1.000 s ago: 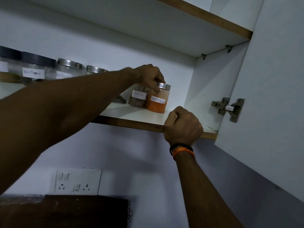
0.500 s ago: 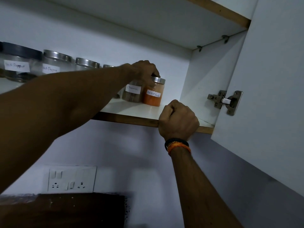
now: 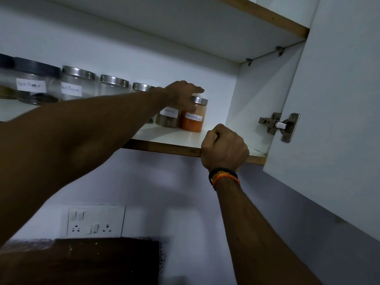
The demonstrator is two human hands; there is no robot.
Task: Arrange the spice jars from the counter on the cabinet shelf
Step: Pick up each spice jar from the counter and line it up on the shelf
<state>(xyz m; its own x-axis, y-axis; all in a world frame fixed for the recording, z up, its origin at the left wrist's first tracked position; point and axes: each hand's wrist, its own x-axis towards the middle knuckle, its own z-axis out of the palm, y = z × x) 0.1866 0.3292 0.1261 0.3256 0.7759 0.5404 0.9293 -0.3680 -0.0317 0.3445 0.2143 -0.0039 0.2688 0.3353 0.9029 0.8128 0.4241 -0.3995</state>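
Jars (image 3: 77,83) line the shelf (image 3: 164,148) from the left, labels outward, likely for easy reading. The left hand (image 3: 182,95) reaches to the red chilli jar (image 3: 193,117) at the row's right end, its grip loosened, fingers splayed around the lid. The right hand (image 3: 224,150) clenches the shelf edge, probably for balance.

I'm looking at a home kitchen: a white wall cabinet (image 3: 339,99) with hinged door, labelled spice jars (image 3: 194,116) along its shelf (image 3: 164,146), a switchboard (image 3: 95,221) on the wall below.

Orange chilli jar (image 3: 192,118) upright, rightmost on shelf (image 3: 170,136)
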